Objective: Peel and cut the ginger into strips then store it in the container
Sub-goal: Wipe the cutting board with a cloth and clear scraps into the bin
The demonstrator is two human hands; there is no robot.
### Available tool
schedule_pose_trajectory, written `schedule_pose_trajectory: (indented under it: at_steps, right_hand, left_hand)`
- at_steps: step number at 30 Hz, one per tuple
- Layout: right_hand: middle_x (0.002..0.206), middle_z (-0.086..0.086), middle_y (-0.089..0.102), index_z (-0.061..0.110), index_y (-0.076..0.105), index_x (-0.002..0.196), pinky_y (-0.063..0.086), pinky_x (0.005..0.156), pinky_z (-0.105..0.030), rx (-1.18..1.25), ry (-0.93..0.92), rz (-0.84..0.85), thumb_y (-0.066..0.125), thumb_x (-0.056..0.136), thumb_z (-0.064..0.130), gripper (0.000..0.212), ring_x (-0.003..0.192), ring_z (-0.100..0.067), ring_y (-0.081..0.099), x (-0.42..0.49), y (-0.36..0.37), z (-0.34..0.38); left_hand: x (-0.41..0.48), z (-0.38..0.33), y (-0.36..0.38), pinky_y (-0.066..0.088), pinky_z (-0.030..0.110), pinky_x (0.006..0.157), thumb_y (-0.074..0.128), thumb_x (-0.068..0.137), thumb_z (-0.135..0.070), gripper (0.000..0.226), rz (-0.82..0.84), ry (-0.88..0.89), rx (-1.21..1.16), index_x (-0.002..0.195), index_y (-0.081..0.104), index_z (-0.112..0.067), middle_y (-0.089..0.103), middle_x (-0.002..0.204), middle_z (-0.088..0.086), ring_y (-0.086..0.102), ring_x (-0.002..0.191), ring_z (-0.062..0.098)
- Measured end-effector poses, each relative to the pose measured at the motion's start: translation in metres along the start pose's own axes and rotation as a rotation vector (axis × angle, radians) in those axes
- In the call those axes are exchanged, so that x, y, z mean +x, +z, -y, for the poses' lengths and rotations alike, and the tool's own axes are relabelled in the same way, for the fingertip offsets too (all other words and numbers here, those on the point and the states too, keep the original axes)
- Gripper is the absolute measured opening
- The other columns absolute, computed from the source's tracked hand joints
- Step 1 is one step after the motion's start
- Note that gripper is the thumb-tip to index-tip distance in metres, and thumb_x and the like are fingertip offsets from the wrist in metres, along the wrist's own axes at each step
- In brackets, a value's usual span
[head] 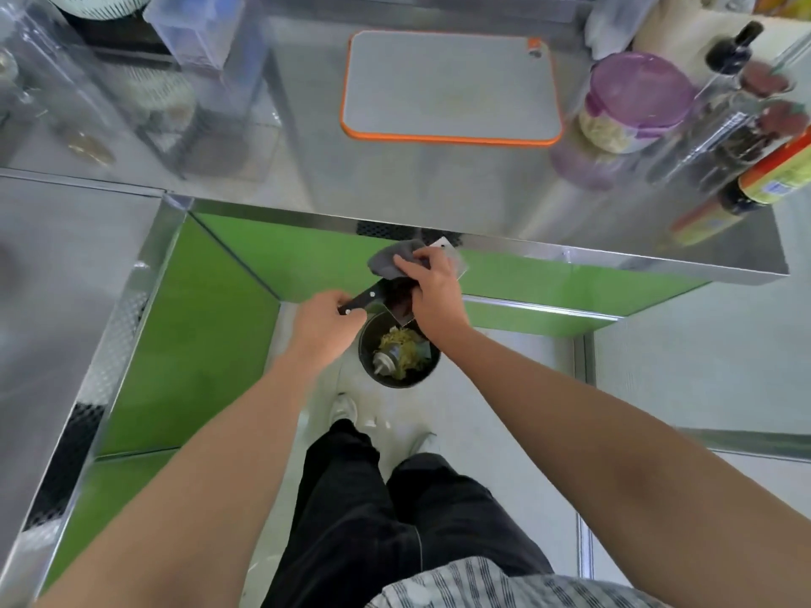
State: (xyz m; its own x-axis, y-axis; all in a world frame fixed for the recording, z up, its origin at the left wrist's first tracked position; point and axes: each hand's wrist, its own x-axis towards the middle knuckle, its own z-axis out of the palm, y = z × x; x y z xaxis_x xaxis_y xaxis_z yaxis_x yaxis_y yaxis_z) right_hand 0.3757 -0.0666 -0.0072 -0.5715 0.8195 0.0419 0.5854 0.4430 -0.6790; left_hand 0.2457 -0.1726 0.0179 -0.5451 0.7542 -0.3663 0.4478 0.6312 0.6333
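Knife point(366, 297) out over the black bin point(395, 382) on the floor | left hand point(327, 320) curled round its black handle | right hand point(436, 291) pinching a grey cloth point(388, 263) onto the blade | ginger strips point(603, 131) up in the purple-lidded container point(636, 94), just right of the cutting board point(452, 85)

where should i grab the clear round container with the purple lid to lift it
Probably grip the clear round container around its wall below the purple lid, coming from the side of the grey orange-rimmed cutting board: it stands upright and dark bottles crowd its other side.
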Motion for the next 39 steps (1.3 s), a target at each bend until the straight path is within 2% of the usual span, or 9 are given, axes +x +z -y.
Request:
schedule_pose_trajectory:
  at_steps: [5,10,15,17,20,27,30,34,39]
  right_hand:
    - [0.134,-0.015,0.034,0.010,0.047,0.138,0.033,0.102,-0.031,-0.107,0.394,0.117,0.043,0.088,-0.009,0.053,0.121,-0.031,0.036,-0.013,-0.016,-0.033]
    - [0.126,-0.016,0.039,0.007,0.061,0.120,0.047,0.093,-0.036,-0.133,0.746,0.137,0.051,0.089,0.002,0.033,0.109,-0.036,0.050,-0.022,-0.022,-0.057]
    - [0.124,-0.013,0.041,0.011,0.058,0.129,0.038,0.102,-0.021,0.330,0.289,-0.162,0.042,0.090,-0.009,0.047,0.112,-0.024,0.046,-0.019,-0.022,-0.022]
    - [0.126,-0.016,0.041,0.011,0.058,0.130,0.033,0.100,-0.010,0.300,0.024,-0.085,0.043,0.086,-0.014,0.052,0.114,-0.022,0.043,-0.022,-0.012,-0.001]
    - [0.125,-0.017,0.043,0.013,0.058,0.129,0.039,0.097,-0.028,0.142,-0.170,0.066,0.046,0.082,-0.014,0.056,0.113,-0.032,0.045,-0.036,0.016,0.006]
    - [0.125,-0.016,0.042,0.014,0.063,0.120,0.040,0.096,-0.033,-0.055,0.311,0.189,0.047,0.088,-0.004,0.040,0.114,-0.031,0.043,-0.027,0.014,-0.029]
    - [0.120,-0.014,0.041,0.008,0.068,0.111,0.044,0.095,-0.035,-0.057,0.541,0.083,0.048,0.090,-0.003,0.031,0.110,-0.034,0.047,-0.027,0.007,-0.038]
    - [0.121,-0.011,0.043,0.007,0.059,0.127,0.041,0.099,-0.029,0.162,0.455,-0.154,0.041,0.091,-0.004,0.042,0.107,-0.025,0.047,-0.009,-0.001,-0.009]
    - [0.119,-0.013,0.047,0.006,0.066,0.117,0.040,0.099,-0.025,0.209,0.099,-0.157,0.044,0.081,-0.013,0.046,0.111,-0.023,0.047,-0.001,0.003,0.019]
  left_hand:
    - [-0.024,0.014,0.009,0.036,0.027,0.055,0.056,0.082,-0.018,0.010,0.059,-0.089,-0.085,0.087,0.065,-0.017,0.058,0.061,0.003,0.049,0.054,0.021]
    - [-0.025,0.033,0.005,0.036,0.033,0.059,0.044,0.087,-0.041,0.028,-0.037,-0.121,-0.131,0.076,0.049,-0.016,0.050,0.062,0.004,0.046,0.058,0.022]
    - [-0.016,0.030,0.006,0.042,0.030,0.058,0.038,0.099,-0.036,0.030,-0.095,-0.076,0.030,0.094,0.054,-0.011,0.061,0.073,0.008,0.052,0.059,0.022]
    - [-0.011,0.025,0.009,0.040,0.032,0.056,0.039,0.098,-0.038,0.030,-0.058,-0.095,-0.054,0.088,0.053,-0.014,0.058,0.069,0.008,0.050,0.056,0.022]
    - [-0.009,0.015,0.012,0.033,0.027,0.050,0.043,0.099,-0.036,0.030,-0.014,-0.140,-0.284,0.076,0.048,-0.016,0.046,0.060,0.007,0.041,0.048,0.021]
    - [-0.014,0.030,0.002,0.027,0.026,0.042,0.042,0.099,-0.033,0.028,-0.029,-0.216,-0.399,0.080,0.043,-0.013,0.044,0.058,0.002,0.036,0.043,0.013]
    - [-0.012,0.036,-0.008,0.030,0.025,0.040,0.043,0.099,-0.031,0.025,-0.034,-0.181,-0.405,0.082,0.043,-0.013,0.049,0.061,0.005,0.038,0.040,0.012]
    - [-0.013,0.042,-0.015,0.039,0.025,0.043,0.050,0.098,-0.029,0.021,0.036,-0.049,-0.320,0.093,0.046,-0.008,0.061,0.066,0.003,0.046,0.042,0.012]
    - [-0.012,0.050,-0.018,0.044,0.032,0.058,0.055,0.094,-0.032,0.017,0.066,0.297,0.396,0.099,0.044,-0.019,0.050,0.074,-0.007,0.050,0.062,0.017]
